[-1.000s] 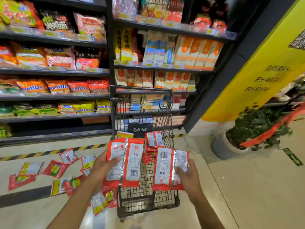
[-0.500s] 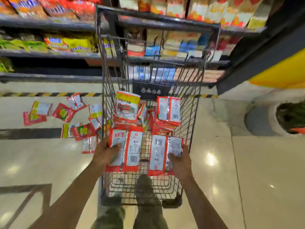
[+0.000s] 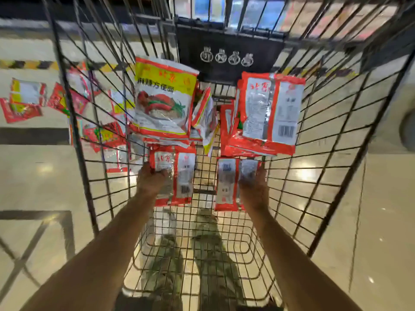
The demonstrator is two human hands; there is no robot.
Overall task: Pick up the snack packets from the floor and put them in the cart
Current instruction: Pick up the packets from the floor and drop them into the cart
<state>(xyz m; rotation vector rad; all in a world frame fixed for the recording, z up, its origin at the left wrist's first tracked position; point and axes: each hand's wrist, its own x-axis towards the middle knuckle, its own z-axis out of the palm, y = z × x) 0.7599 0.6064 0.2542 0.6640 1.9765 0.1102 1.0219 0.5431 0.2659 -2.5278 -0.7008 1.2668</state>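
1. Our left hand (image 3: 152,181): fingers curled round two red packets (image 3: 179,176), held low inside the wire cart (image 3: 325,153).
2. Our right hand (image 3: 253,187): gripping a second pair (image 3: 226,182), level with the first.
3. Just beyond the left grip: yellow-topped stack (image 3: 164,97). Beyond the right grip: red stack (image 3: 269,108).
4. Left of both grips, outside the cart: loose packets (image 3: 27,102) on the floor (image 3: 33,176).

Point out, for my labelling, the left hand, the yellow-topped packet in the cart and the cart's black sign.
left hand (image 3: 151,179): head view, back of the hand.
yellow-topped packet (image 3: 161,97): head view, its printed front.
black sign (image 3: 226,39): head view, bare area above its symbols.
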